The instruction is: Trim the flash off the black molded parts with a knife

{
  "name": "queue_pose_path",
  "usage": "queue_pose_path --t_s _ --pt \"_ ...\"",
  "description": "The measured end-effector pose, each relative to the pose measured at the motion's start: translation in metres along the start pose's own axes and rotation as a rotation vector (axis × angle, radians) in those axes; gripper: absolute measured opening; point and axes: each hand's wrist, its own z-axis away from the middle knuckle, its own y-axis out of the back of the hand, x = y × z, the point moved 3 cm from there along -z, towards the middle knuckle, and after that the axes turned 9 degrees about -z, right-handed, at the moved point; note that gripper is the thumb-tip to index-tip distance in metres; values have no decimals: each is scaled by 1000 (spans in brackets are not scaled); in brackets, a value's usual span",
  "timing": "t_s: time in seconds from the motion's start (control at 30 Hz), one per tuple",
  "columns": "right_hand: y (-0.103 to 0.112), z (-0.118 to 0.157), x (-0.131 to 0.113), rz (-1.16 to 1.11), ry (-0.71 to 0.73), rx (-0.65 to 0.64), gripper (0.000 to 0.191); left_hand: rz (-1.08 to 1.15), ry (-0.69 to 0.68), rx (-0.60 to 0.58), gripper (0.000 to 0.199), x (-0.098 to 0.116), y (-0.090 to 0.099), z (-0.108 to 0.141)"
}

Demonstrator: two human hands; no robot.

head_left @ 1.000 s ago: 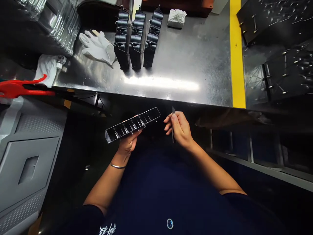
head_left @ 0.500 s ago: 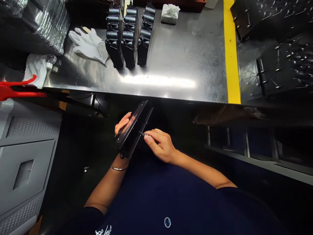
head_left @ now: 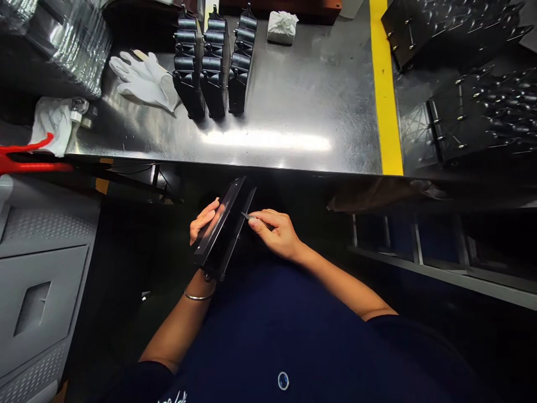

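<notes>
A long black part [head_left: 224,229] with a channel along it is held at a slant in front of my body, below the bench edge. My left hand [head_left: 203,221] wraps round its left side, partly hidden behind it. Between the thumb and fingers of my right hand [head_left: 274,230] is a small pointed blade [head_left: 245,215], its tip at the right rim of the black part. On the metal bench [head_left: 310,101] stand three black parts [head_left: 213,78] in a row, with a white glove [head_left: 145,81] to their left.
A white wrapped bundle [head_left: 282,28] lies at the back of the bench. Yellow tape [head_left: 386,89] runs down its right side, beside stacked black parts [head_left: 457,117]. Plastic-wrapped stacks [head_left: 79,45], a red handle [head_left: 33,162] and a grey bin [head_left: 46,291] are at left.
My right hand has moved slightly up, bringing the blade from inside the channel to the right rim. The black part has tilted a little, and the whole view has shifted slightly.
</notes>
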Motion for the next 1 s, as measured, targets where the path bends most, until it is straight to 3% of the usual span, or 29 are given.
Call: queue_pose_path --t_s 0.13,0.27,0.4,0.47,0.53,0.63,0.7,0.77,0.83,0.9,1.0 --pt "-2 1 -1 -21 -10 -25 40 -20 -81 140 26 8 -2 1" --pt "-1 -2 5 -68 -40 -13 41 -36 -190 53 22 20 5 2" --pt "10 -9 21 -128 -123 137 48 1 -174 -45 23 23 12 6" --pt "17 -11 26 -125 -139 162 49 110 -48 -41 27 18 12 5" --pt "24 -11 24 -133 -138 127 50 250 204 -66 34 11 10 2" --pt "30 -11 14 -128 -114 21 62 387 618 -259 35 5 5 0" --pt "29 -13 7 -81 -94 -44 62 452 716 -373 30 10 2 -2" --pt "23 -15 1 -26 -69 -57 54 524 693 -423 33 20 -3 -6" --pt "13 -17 -4 24 -31 -29 50 559 661 -369 41 27 -9 -11" --pt "4 -18 -7 97 -22 7 50 528 665 -244 46 31 -15 -16" --pt "-1 -15 -9 197 -105 51 50 438 619 -58 51 34 -20 -24"
